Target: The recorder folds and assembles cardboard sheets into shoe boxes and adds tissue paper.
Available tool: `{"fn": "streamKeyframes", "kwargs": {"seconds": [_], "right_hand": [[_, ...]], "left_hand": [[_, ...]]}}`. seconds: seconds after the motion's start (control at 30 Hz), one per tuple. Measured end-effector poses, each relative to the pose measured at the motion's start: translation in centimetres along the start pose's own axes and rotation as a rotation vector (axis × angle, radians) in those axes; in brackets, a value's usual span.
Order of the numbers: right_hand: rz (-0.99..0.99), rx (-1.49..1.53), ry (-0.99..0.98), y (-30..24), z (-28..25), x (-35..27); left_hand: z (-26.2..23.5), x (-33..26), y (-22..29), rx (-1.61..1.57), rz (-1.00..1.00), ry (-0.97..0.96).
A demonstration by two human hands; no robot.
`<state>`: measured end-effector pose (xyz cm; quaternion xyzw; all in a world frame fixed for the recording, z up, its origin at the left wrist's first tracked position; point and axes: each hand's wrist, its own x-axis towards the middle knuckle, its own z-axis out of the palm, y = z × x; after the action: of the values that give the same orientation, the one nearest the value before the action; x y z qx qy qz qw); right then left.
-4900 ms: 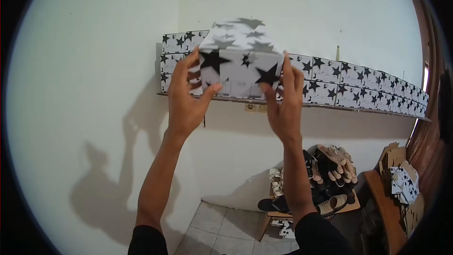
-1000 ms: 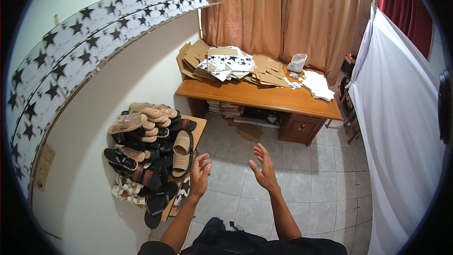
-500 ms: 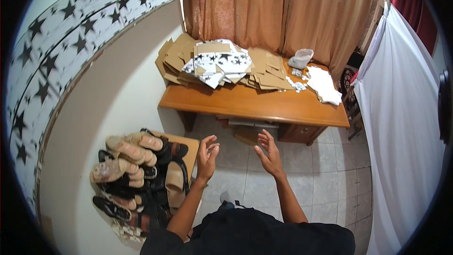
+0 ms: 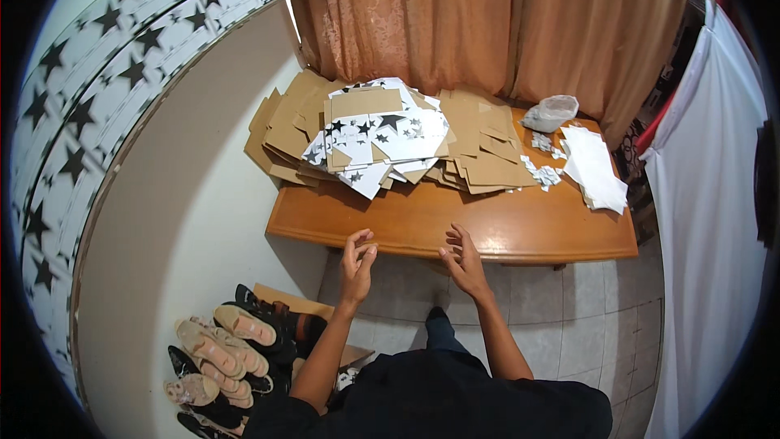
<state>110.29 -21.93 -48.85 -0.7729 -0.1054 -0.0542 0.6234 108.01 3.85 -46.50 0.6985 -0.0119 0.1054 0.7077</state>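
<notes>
My left hand (image 4: 357,267) hangs in the air in front of the wooden desk (image 4: 390,225), fingers curved apart and nothing in them. Level with it, my right hand (image 4: 465,262) is also open, its palm turned toward the left one. Both are nearest the desk's front edge and appear to touch nothing. On the desk lies a heap of brown cardboard pieces (image 4: 479,142). White sheets with black stars (image 4: 398,136) rest on top of that heap. To the right are small white paper scraps (image 4: 543,172) and a stack of white paper (image 4: 595,169).
A whitish plastic bag (image 4: 550,114) sits at the desk's back right. Shoes and sandals (image 4: 231,349) are piled against the left wall. Orange-brown curtains (image 4: 455,24) hang behind the desk, and a white cloth (image 4: 707,211) hangs at the right. Grey tiles (image 4: 532,305) cover the floor.
The desk now appears nearer and larger, and the shoe pile has shifted down and back. One of my feet has come into view ahead. Both hands keep their open pose.
</notes>
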Motion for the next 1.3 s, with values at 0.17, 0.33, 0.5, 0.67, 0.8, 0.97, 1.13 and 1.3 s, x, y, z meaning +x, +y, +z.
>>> {"fn": "streamKeyframes", "kwargs": {"seconds": [0.17, 0.33, 0.5, 0.67, 0.8, 0.97, 1.13, 1.3], "right_hand": [[-0.012, -0.149, -0.116, 5.6, -0.1, 10.0], [-0.005, -0.186, -0.212, 9.2, -0.1, 18.7], [0.036, -0.200, -0.235, 12.3, 0.1, 25.7], [-0.004, -0.235, -0.163, 16.0, 1.4, 31.3], [0.102, -0.332, -0.086, 17.5, 2.2, 34.6], [0.188, -0.470, 0.099, 21.3, 3.3, 37.1], [0.357, -0.383, 0.233, 21.4, 4.3, 38.1], [0.467, 0.095, 0.513, 20.5, 4.1, 39.1]], "left_hand": [[1.1, 8.3, -5.9, 0.133, -0.103, 0.070], [2.4, 15.1, -9.6, 0.191, -0.193, 0.123], [3.1, 21.6, -12.1, 0.238, -0.192, 0.147], [3.1, 28.6, -14.3, 0.273, -0.235, 0.094], [3.3, 33.6, -16.0, 0.368, -0.195, 0.044], [3.8, 37.1, -18.3, 0.409, -0.153, -0.033], [4.7, 38.8, -16.6, 1.030, 0.142, -0.260], [5.9, 39.8, -15.0, 1.049, 0.157, -0.447]]}}
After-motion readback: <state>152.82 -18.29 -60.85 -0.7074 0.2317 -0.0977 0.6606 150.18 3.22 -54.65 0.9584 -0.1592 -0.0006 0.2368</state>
